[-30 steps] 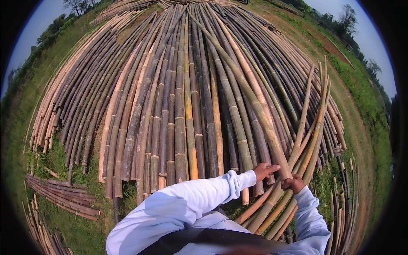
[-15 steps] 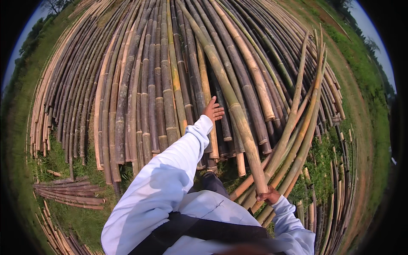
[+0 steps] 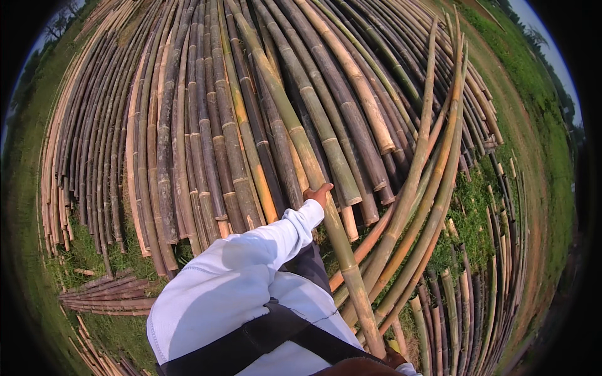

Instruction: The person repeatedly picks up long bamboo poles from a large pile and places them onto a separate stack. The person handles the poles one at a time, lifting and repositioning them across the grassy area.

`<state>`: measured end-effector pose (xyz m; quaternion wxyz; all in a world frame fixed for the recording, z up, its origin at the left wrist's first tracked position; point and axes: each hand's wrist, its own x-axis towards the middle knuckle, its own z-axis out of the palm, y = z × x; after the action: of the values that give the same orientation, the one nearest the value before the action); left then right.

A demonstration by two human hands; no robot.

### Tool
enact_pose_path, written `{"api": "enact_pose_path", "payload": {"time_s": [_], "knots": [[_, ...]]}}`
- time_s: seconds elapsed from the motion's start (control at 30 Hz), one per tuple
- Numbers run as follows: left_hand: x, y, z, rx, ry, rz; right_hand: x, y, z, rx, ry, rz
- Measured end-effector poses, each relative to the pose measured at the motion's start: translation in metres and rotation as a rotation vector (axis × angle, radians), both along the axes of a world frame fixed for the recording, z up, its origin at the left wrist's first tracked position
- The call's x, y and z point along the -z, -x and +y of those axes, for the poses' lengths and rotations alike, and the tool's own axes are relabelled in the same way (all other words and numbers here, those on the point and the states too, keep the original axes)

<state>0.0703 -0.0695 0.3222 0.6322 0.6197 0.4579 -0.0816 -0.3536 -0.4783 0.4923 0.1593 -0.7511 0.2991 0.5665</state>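
Observation:
A long greenish-tan bamboo pole [image 3: 340, 241] slants from the far pile down toward my body, lying over other poles. My left hand [image 3: 318, 194] is closed on its middle stretch, the thumb laid across the top. Low in the view, my right hand [image 3: 394, 358] is at the pole's near end, closed on it; much of that hand is hidden at the lower edge. Just right of the pole, several curved, thinner bamboo poles [image 3: 406, 219] cross beneath it and reach up to the right.
Rows of dark and tan bamboo poles [image 3: 207, 125] spread out ahead, their cut ends toward me. A small stack of brownish poles [image 3: 110, 294] lies at the left. More upright-looking bamboo ends [image 3: 464, 301] stand among grass at the right, beside a dirt track [image 3: 533, 144].
My left hand, open with fingers spread before, has come down and closed on the bamboo pole. My right hand has drawn the pole's near end lower and closer to my body.

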Motion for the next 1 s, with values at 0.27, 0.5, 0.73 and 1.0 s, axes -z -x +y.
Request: {"api": "enact_pose_path", "payload": {"time_s": [0.27, 0.5, 0.73, 1.0], "knots": [[-0.078, 0.125, -0.057, 0.190, 0.297, -0.008, -0.032, -0.370, 0.149, -0.121, -0.349, -0.878], [-0.149, 0.181, -0.073, 0.801, 0.667, -0.123, 0.011, -0.516, 0.370, -0.521, -0.163, -0.778], [-0.076, 0.178, -0.075, 1.049, 0.881, -0.453, 0.030, -0.494, 0.327, -0.450, -0.244, -0.817], [0.062, 0.011, 0.127, 0.380, 0.483, 0.109, 0.030, -0.283, 0.187, -0.219, -0.308, -0.750]]}}
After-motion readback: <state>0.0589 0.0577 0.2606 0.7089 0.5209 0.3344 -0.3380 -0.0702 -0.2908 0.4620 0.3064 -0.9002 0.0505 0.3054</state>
